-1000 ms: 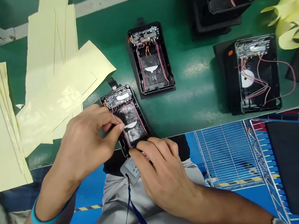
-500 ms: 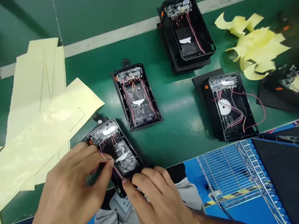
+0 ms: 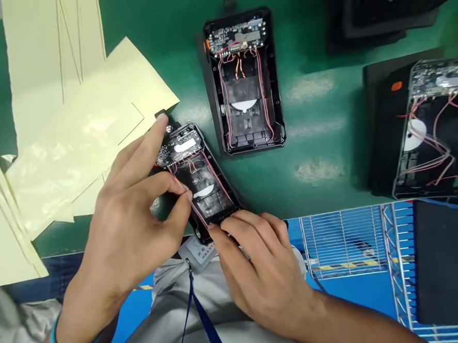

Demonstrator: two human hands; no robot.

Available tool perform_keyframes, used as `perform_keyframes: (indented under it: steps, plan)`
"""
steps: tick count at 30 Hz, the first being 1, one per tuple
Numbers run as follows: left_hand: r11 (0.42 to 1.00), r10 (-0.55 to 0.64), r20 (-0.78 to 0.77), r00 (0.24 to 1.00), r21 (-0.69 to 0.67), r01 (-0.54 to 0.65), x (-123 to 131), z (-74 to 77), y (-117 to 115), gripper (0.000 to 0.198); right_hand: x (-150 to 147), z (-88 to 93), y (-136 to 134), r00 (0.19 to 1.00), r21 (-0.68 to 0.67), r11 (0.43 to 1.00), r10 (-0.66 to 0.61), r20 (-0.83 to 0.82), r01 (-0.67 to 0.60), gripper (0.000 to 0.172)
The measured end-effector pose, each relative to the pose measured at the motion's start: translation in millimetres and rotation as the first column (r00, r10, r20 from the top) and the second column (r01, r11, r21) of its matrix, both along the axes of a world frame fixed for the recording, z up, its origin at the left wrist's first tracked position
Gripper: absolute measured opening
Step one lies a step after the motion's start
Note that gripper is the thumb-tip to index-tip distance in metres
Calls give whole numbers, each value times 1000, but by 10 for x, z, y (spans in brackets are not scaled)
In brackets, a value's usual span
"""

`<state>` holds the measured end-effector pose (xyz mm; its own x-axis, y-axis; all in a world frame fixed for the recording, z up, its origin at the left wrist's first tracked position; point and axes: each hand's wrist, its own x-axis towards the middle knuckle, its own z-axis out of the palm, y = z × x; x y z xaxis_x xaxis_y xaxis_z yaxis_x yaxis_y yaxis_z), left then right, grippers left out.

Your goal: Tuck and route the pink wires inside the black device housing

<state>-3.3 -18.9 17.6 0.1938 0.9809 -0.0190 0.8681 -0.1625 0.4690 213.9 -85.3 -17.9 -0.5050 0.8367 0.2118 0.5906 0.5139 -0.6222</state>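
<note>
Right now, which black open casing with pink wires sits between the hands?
The casing nearest the pale yellow sheets, touched by left hand and right hand; upper casing and rightmost casing lie untouched.

Readable text: none; every mark is too small or blurred to make out.
ID badge (image 3: 198, 253): small printed marks on a pale card hanging from a navy lanyard (image 3: 200, 314); cannot be read.
White label (image 3: 184, 145): sits on the circuit board (image 3: 174, 151) between the hands' fingers; any print on it is too small to tell.
Circuit board components: tiny markings, illegible.
Orange patch (image 3: 396, 86): on the black case (image 3: 382, 129) at right; shows no legible characters.
Brands, numbers, signs: none legible.
</note>
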Motion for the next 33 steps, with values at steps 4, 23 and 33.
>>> perform_keyframes:
  steps: [4,23,33]
  plan:
    - [1000,4,23,1000,-5,-4,-16,-16,12,18,-37,66,17,997,-20,1000,3,80,-1,28]
    - [1000,29,35,999,2,-29,-40,-53,2,17,-208,271,-83,971,-77,997,-7,241,27,41]
    - [999,35,8,999,-19,-35,-15,-21,1,17,-316,265,-36,959,-40,998,-38,279,51,30]
